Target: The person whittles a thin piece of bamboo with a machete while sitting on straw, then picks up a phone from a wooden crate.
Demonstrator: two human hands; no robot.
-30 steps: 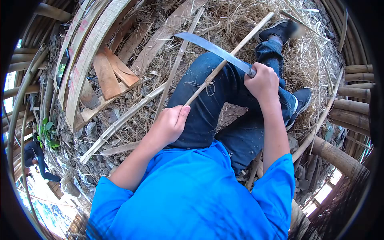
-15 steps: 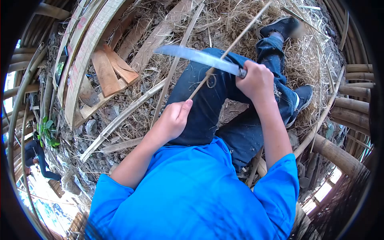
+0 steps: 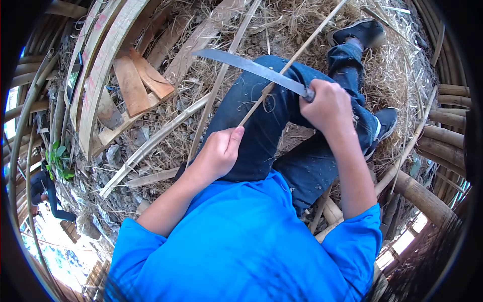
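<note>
Two bare hands at work in the head view, the only view to go by. Low by the lap, left hand (image 3: 216,153) with fingers curled and pressed together round the near end of a thin, pale bamboo strip (image 3: 313,39), thumb laid up along it. Strip slanting away up and to the right, over a thigh in dark blue jeans (image 3: 261,131) and on past a black shoe (image 3: 359,31). Higher up, right hand (image 3: 327,105) fisted tight on the handle of a long, grey steel knife (image 3: 246,68), blade reaching out to the left and crossing the strip just above the knee. Edge probably resting on the strip, though contact is hard to tell from this height.

Judged as a shaving stroke along the strip, partway through. For another pass: a firm hold at the near end, a shallow blade angle, the edge off the jeans and clear of the left thumb.

Round about: dry straw-coloured shavings (image 3: 392,65) heaped under the legs, flat brown wooden offcuts (image 3: 136,85) to the left, thick round bamboo poles (image 3: 422,196) at the right edge.
</note>
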